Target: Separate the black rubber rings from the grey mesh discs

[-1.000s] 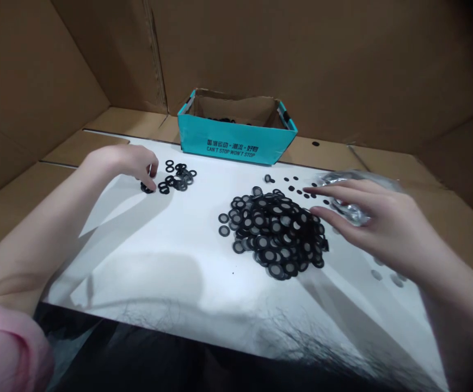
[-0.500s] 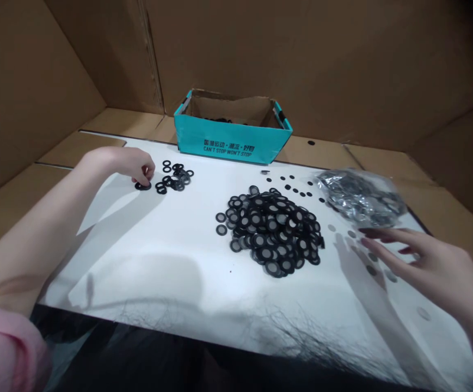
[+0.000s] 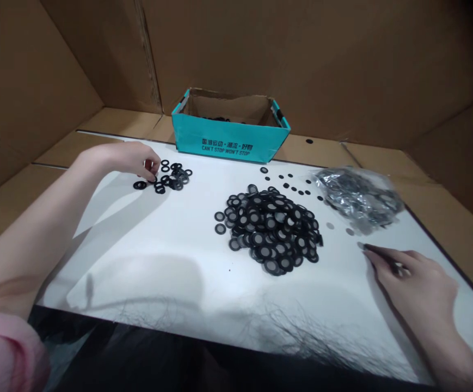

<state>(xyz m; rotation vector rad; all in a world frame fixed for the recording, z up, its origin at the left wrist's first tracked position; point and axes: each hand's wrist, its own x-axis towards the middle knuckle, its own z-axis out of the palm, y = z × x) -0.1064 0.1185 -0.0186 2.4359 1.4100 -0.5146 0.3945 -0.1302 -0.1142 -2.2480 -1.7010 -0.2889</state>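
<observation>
My left hand (image 3: 132,159) reaches over the far left of the white board, its thumb and fingertips closed on a black ring (image 3: 153,179) beside a loose cluster of black rings (image 3: 176,177). Just left of those fingertips lie some separate black rings (image 3: 140,185). At the right, my right hand (image 3: 413,283) is low over the board, thumb and forefinger pinched at a small grey disc (image 3: 361,246). Between the hands spreads a heap of black rings with grey centres (image 3: 275,228). More small discs (image 3: 300,193) lie scattered behind and beside the heap.
A teal cardboard box (image 3: 230,139) with dark pieces inside stands at the back edge of the white board (image 3: 150,272). A clear plastic bag (image 3: 358,198) of dark pieces lies at the right. Cardboard walls (image 3: 293,54) enclose the work area.
My left hand has shifted slightly right, from the separate rings to one nearer the cluster. My right hand's spread fingers have come together at a disc. A grey-centred ring now lies flat behind the heap.
</observation>
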